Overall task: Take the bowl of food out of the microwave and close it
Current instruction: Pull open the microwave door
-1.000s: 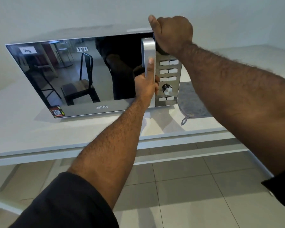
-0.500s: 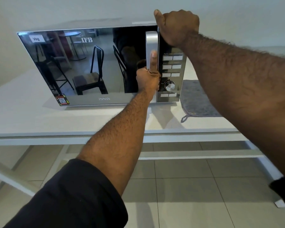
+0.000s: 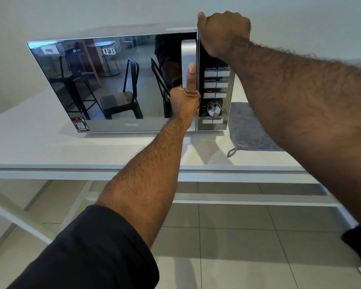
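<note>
A silver microwave (image 3: 117, 84) with a mirrored door stands on a white table (image 3: 50, 151). The door looks shut against the body. My left hand (image 3: 186, 103) grips the lower part of the vertical silver door handle (image 3: 188, 53), thumb pointing up along it. My right hand (image 3: 223, 32) is clenched over the microwave's top right corner, above the control panel (image 3: 216, 94). The bowl of food is not visible; the mirrored door hides the inside.
A grey cloth mat (image 3: 248, 128) with a small loop lies on the table just right of the microwave. The table's front edge and white frame run across the middle of the view. Beige floor tiles (image 3: 238, 247) lie below.
The view has shifted slightly, so the microwave sits a little differently in frame. Both hands keep the same hold on the handle and the top corner. The door stays shut.
</note>
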